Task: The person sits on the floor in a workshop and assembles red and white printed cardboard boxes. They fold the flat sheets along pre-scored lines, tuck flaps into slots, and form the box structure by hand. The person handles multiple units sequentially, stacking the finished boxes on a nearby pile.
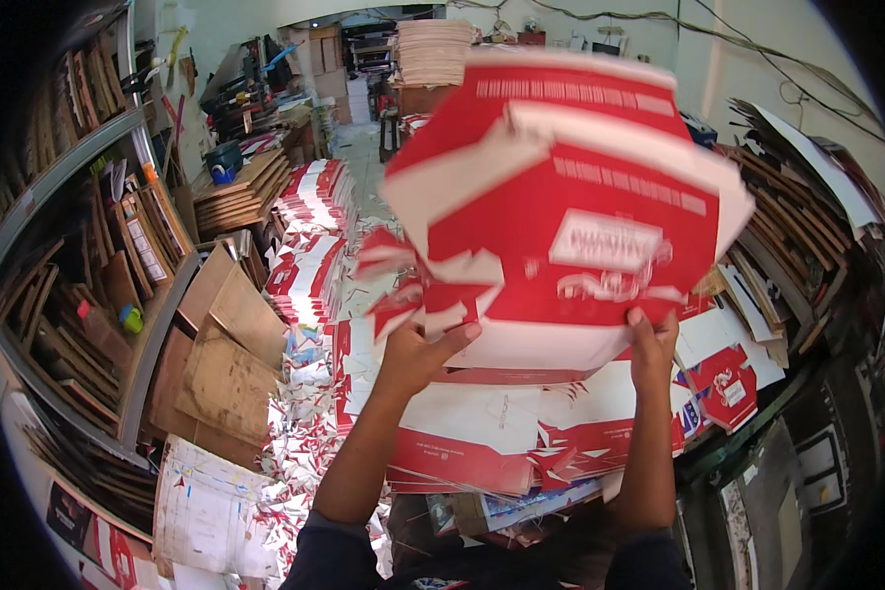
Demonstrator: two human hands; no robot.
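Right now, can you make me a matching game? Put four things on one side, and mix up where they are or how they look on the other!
Things:
1. red-and-white card sheets
2. paper scraps
3. tall stack of sheets
4. shelf

Places and looks:
A. pale tan, at the far back of the room
B. grey-edged, along the left side
C. held up by the left hand and the right hand
D. red and white bits, scattered low and left of the middle

Right pairs: 1-C, 2-D, 3-A, 4-B
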